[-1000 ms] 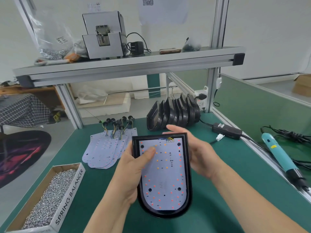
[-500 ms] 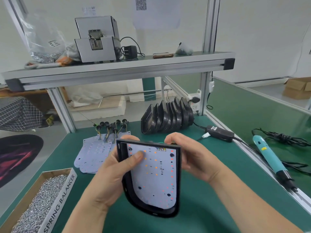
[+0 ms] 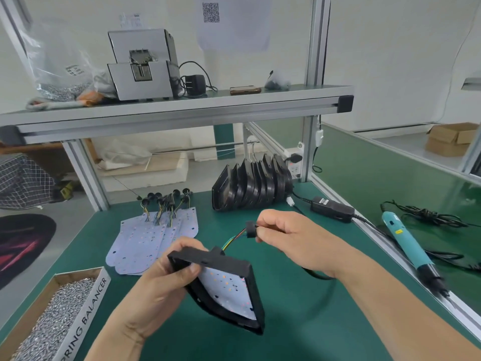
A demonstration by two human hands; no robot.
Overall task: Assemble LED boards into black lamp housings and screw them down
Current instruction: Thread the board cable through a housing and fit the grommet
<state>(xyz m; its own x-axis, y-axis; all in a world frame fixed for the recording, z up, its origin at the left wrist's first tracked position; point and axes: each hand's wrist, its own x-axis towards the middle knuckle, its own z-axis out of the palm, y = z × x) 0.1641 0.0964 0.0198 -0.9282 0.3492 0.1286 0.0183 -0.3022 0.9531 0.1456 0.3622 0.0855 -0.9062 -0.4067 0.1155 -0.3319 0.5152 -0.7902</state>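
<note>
My one camera sits on my head, wide-angle, facing forward and down over the green bench [image 3: 299, 321], close above my left hand [image 3: 156, 287] and right hand [image 3: 294, 238], with the shelf [image 3: 182, 108] bowed across the upper frame.

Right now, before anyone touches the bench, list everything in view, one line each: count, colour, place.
lamp housing: one, black, tilted above the table
LED board: one, white, inside that housing
wires: one bundle, coloured, from the housing's top to a ring
ring: one, black, on the wires
spare housings: a row, count unclear, black, back of table
loose boards: a pile, white, left of centre
box of screws: one, cardboard, silver screws, near left corner
screwdriver: one, teal, right edge
power adapter: one, black, right of spare housings
machine: one, grey, on the shelf
left hand: one, grips the lamp housing
right hand: one, pinches the ring
</note>
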